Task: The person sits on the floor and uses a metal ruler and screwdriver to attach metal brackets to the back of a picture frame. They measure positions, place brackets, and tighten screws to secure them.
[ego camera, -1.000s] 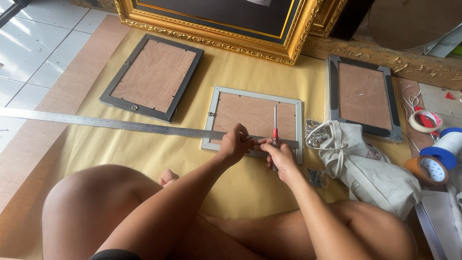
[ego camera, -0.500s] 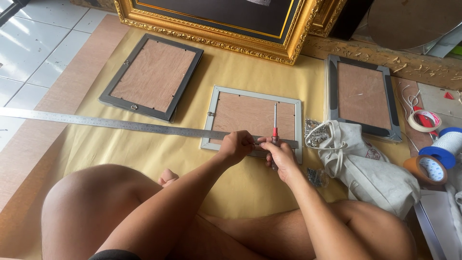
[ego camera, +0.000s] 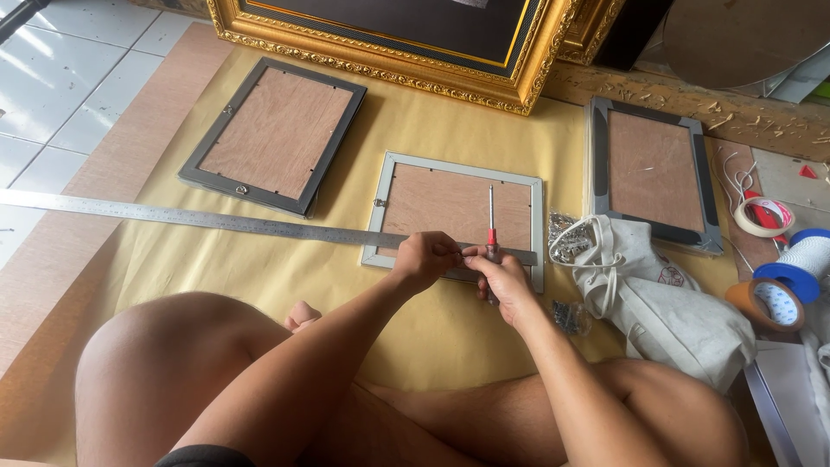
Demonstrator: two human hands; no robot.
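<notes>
right hand (ego camera: 503, 278) closed around red-handled screwdriver (ego camera: 491, 233), shaft pointing away over the grey wood-backed picture frame (ego camera: 454, 206). left hand (ego camera: 424, 258) curled, pinching at frame's near rail, contents not visible.

Ornate gold frame (ego camera: 393, 65), tape rolls (ego camera: 782, 290)

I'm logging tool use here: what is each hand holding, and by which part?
The right hand grips the screwdriver by its red handle. The left hand rests on the grey frame's near edge; any grip is unclear.
</notes>
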